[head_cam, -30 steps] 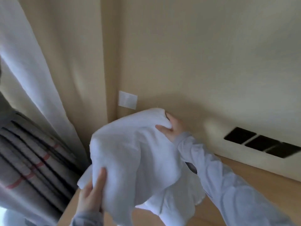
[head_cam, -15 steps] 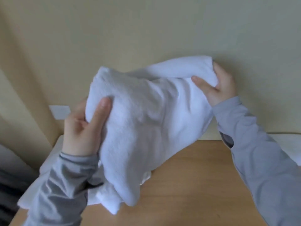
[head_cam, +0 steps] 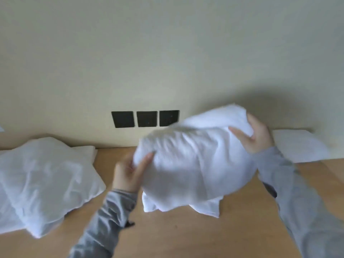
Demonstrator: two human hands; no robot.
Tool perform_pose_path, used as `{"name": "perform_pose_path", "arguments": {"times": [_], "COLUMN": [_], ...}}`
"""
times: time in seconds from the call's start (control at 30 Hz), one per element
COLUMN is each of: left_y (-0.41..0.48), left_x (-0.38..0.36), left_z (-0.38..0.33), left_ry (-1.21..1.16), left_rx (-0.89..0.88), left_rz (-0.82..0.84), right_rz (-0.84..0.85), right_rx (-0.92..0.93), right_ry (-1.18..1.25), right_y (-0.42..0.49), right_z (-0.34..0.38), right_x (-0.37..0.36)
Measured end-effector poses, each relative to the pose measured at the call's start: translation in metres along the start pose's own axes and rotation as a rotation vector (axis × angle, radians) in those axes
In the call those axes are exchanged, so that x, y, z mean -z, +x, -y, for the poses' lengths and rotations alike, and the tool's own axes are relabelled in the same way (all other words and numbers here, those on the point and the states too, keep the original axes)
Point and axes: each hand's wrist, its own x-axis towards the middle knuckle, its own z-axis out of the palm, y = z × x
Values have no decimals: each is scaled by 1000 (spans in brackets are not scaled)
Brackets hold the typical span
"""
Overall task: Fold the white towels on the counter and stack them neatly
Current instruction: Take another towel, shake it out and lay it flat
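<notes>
A bunched white towel (head_cam: 193, 164) hangs in the air above the wooden counter (head_cam: 186, 235), held between both hands. My left hand (head_cam: 128, 174) grips its lower left edge, thumb on the front. My right hand (head_cam: 255, 136) grips its upper right corner, thumb over the cloth. The towel's lower corners droop toward the counter. A loose pile of white towels (head_cam: 42, 181) lies at the left of the counter. A flat folded white towel (head_cam: 297, 146) lies at the right, against the wall.
A beige wall (head_cam: 167, 62) backs the counter, with three black square plates (head_cam: 145, 119) low on it. Bare wood shows in the near middle of the counter, between the pile and the folded towel.
The view has swung right from the curtain corner to the counter's middle. Both hands carried the towel rightward and lower; the loose pile and the folded towel came into view.
</notes>
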Motion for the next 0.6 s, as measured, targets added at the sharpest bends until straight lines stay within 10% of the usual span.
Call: {"name": "perform_pose_path", "arguments": {"times": [0.27, 0.43, 0.6], "left_y": [-62, -46, -34], "left_x": [-135, -136, -142], "left_z": [113, 130, 132], "left_ry": [-264, -318, -338], "left_rx": [941, 1061, 1101], "left_rz": [354, 339, 391], "right_rz": [411, 260, 528], "right_rx": [-851, -589, -258], "right_ry": [-190, -335, -319], "right_y": [-119, -196, -240], "right_z": [-193, -168, -88], "right_x": [-27, -52, -114]}}
